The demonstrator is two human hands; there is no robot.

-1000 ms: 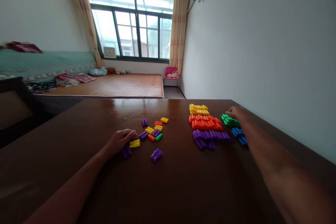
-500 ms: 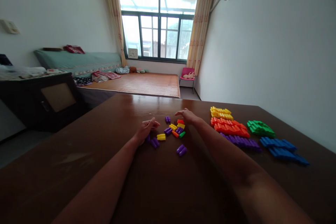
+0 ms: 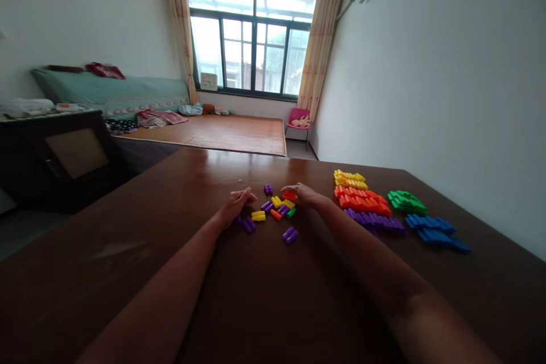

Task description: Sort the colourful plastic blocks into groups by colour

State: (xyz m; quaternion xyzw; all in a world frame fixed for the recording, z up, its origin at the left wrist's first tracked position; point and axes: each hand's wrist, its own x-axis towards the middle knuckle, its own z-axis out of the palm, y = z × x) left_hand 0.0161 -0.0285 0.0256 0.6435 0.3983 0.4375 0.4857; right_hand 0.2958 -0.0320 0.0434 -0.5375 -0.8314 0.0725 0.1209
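Observation:
My left hand (image 3: 239,203) rests on the table left of a loose group of bullet-shaped plastic blocks, its fingers curled together. Whatever it may hold is hidden. Purple blocks (image 3: 248,224) lie below it, and a yellow block (image 3: 258,216) lies to their right. My right hand (image 3: 303,194) reaches over the group's far right side, its fingers closed at an orange block (image 3: 290,195). Close by lie a yellow block (image 3: 277,202), a green block (image 3: 292,212) and a purple block (image 3: 268,189). Nearest me is another purple pair (image 3: 290,235).
Right of my right arm, blocks lie in colour groups: yellow (image 3: 350,180), orange (image 3: 363,200), purple (image 3: 377,222), green (image 3: 407,202) and blue (image 3: 437,232). The brown table (image 3: 140,250) ends before a bed (image 3: 230,133). A dark cabinet (image 3: 77,153) stands at left.
My right hand has come down onto the orange block. My left hand stays curled in about the same place. The whole view has shifted a little.

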